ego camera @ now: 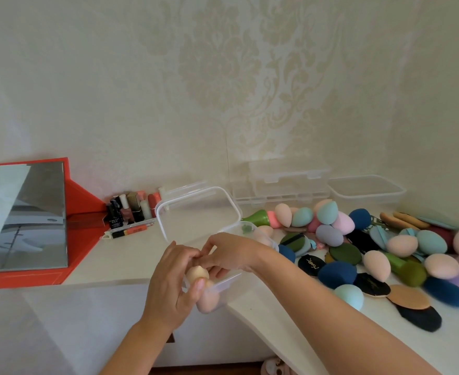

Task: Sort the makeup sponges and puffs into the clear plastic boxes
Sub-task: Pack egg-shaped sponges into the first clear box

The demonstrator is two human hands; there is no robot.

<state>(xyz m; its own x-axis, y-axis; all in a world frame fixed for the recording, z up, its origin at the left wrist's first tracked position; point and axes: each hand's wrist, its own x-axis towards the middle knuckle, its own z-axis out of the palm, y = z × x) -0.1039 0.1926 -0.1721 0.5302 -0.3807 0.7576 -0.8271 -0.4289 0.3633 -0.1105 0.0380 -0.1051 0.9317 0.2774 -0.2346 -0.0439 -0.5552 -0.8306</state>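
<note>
A peach sponge (196,274) is being tucked into the open clear box (224,289) at the table (120,266) edge, on top of other peach ones. The left grip (173,286) pinches it, thumb across it. The right grip (232,253) curls in from 1 o'clock, and I cannot tell what it holds. The next move is probably to seat the sponge, let go, then reach for the loose pile (385,253) at 3 o'clock.
</note>
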